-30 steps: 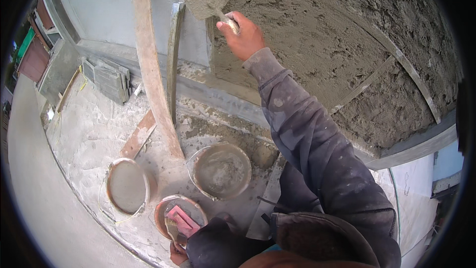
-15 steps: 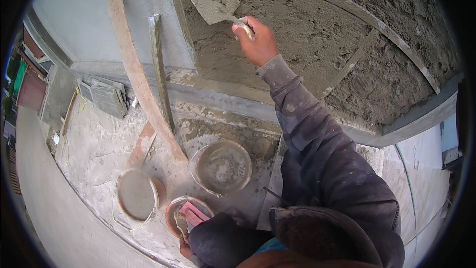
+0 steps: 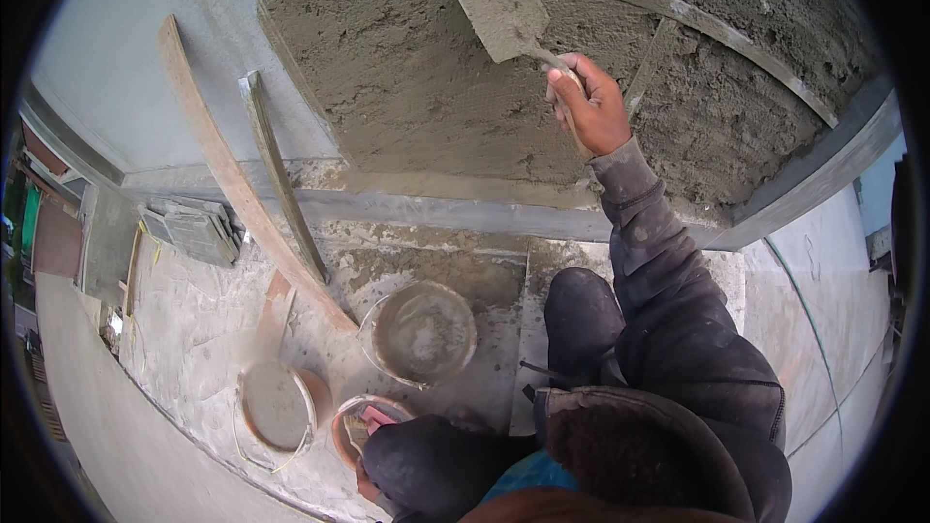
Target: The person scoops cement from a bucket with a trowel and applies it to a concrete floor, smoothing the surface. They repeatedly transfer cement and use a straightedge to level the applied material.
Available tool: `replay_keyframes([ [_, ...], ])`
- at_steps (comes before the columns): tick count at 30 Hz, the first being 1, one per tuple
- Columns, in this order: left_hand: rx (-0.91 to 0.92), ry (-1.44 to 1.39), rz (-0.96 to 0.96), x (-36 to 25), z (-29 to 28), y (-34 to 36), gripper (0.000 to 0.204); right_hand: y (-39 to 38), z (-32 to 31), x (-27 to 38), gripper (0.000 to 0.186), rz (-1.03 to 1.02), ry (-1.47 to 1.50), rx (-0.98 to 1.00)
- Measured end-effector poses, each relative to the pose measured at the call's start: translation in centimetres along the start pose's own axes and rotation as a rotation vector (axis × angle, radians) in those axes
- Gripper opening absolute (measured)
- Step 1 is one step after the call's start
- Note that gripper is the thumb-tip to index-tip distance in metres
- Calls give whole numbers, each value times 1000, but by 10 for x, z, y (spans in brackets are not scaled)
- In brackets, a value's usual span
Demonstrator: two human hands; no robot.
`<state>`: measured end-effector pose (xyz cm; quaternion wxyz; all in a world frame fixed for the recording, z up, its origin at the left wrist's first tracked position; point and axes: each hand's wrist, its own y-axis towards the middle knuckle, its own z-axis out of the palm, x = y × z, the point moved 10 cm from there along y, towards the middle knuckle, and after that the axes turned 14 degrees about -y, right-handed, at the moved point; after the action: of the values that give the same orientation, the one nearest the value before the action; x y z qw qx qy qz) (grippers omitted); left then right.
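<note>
My right hand (image 3: 593,102) is closed round the handle of a trowel (image 3: 494,15). Its broad flat blade is coated with grey mortar and points up and left, in front of a rough mortar-covered wall (image 3: 407,87). Whether the blade touches the wall I cannot tell. My left hand (image 3: 368,480) is low by my knee, next to a small bucket (image 3: 341,431); its fingers are mostly hidden. A brush (image 3: 356,434) and a pink block-like tool (image 3: 377,416) stand in that bucket.
A bucket of wet grey mix (image 3: 381,315) and another filled bucket (image 3: 318,397) stand on the floor. A long curved board (image 3: 232,179) and a narrow wooden strip (image 3: 281,174) lean on the left wall. Stacked grey slabs (image 3: 199,232) lie farther left; a green hose (image 3: 804,305) runs at right.
My right hand has carried the trowel to the right across the wall. The whole view has shifted too, and my right knee shows more. The left hand stays low by the small bucket.
</note>
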<state>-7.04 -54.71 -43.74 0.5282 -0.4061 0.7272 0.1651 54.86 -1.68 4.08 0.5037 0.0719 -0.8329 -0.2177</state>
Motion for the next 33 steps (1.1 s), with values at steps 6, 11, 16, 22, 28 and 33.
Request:
replay_keyframes([
  [6, -10, 25, 19, -31, 12, -4, 39, -31, -88, -27, 26, 6, -189, -58],
  [11, -30, 26, 56, -53, 6, -7, 38, -89, -60, -19, 28, -74, -418, -77],
  [16, 5, -4, 150, -95, 24, 5, 37, -196, 106, -25, 34, -199, -447, 255],
  [22, 116, -83, 328, -175, 88, 21, 37, -262, 193, -101, 36, -104, -764, 796],
  [28, 217, 238, 433, -279, 165, -13, 34, -230, 141, -87, 38, 21, -651, 502],
  [33, 300, 47, 361, -254, 164, 16, 33, -167, 54, -49, 38, 17, -339, 81],
])
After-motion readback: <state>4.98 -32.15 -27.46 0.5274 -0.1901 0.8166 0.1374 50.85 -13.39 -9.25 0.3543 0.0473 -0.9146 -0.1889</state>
